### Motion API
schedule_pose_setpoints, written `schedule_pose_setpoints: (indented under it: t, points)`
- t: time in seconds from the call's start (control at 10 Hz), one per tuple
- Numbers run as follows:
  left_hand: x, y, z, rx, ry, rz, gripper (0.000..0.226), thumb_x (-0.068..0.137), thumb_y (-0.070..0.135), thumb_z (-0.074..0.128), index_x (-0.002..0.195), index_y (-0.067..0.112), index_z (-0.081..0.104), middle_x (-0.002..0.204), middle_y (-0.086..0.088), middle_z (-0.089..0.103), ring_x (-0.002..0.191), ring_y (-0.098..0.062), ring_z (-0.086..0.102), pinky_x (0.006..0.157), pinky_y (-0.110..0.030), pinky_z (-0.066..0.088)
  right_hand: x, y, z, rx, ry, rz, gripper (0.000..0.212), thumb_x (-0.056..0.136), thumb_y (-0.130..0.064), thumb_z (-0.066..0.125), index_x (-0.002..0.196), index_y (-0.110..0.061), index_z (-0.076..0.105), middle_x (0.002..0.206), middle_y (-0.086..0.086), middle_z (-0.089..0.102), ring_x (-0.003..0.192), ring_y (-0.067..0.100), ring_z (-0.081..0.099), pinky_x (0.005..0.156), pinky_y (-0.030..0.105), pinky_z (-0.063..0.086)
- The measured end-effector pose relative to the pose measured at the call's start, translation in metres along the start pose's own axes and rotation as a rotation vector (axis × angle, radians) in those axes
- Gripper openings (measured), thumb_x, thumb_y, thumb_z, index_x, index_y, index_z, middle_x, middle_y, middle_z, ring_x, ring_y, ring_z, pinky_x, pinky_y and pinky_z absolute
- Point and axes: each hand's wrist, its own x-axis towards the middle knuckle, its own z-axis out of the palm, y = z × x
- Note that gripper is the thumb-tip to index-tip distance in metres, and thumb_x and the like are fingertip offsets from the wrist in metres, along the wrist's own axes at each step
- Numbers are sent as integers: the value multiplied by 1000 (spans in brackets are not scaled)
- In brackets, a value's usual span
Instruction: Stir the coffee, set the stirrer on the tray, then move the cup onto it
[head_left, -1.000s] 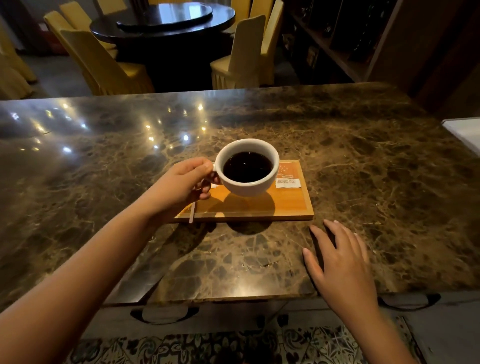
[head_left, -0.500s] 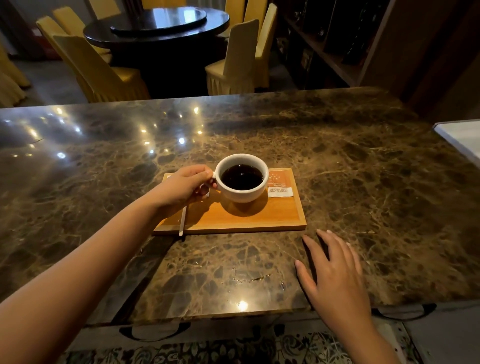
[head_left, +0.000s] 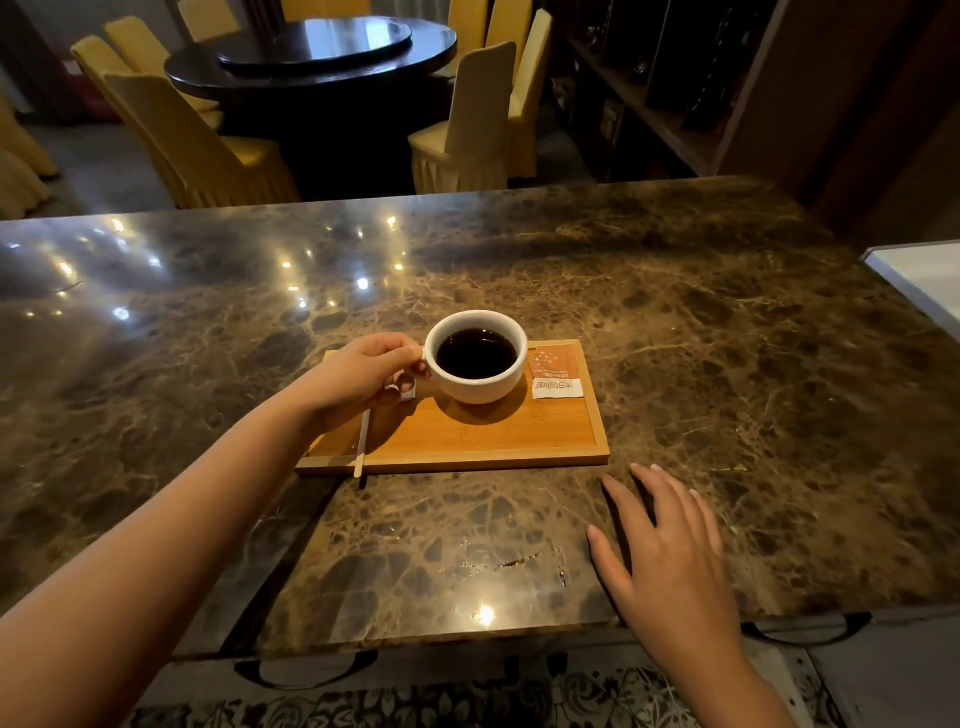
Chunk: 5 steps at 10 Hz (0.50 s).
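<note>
A white cup full of black coffee rests on the wooden tray near its back middle. My left hand is closed on the cup's handle, which the fingers hide. A thin white stirrer lies on the tray's left part, its near end sticking out over the front rim. My right hand lies flat on the marble table, fingers spread, in front of the tray's right corner.
An orange and white sachet lies on the tray right of the cup. The dark marble table stretches wide around the tray. A pale surface meets its right edge. Yellow chairs and a round dark table stand behind.
The cup has come down from above the tray and now sits on it, my left hand still on the handle. My right hand has stayed on the table.
</note>
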Motion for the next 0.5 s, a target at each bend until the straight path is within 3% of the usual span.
schedule_pose_setpoints:
  t: [0.4,0.5]
  points:
    - [0,-1,6,212,248,32,18,89,23,55,96,8,60,86,-10,61,68,-14,54,58,-23,46,-2,1,2,-7,4,-6,53,83,-44,35,116,-10,60,122,17,60,118,34,52,99,55,39]
    - [-8,3,5,418,383,121,22,90,26,51,105,11,58,89,-1,59,75,-14,54,63,-23,45,-1,0,1,-17,-15,-3,53,83,-44,35,116,-10,59,122,17,60,118,35,53,98,55,40]
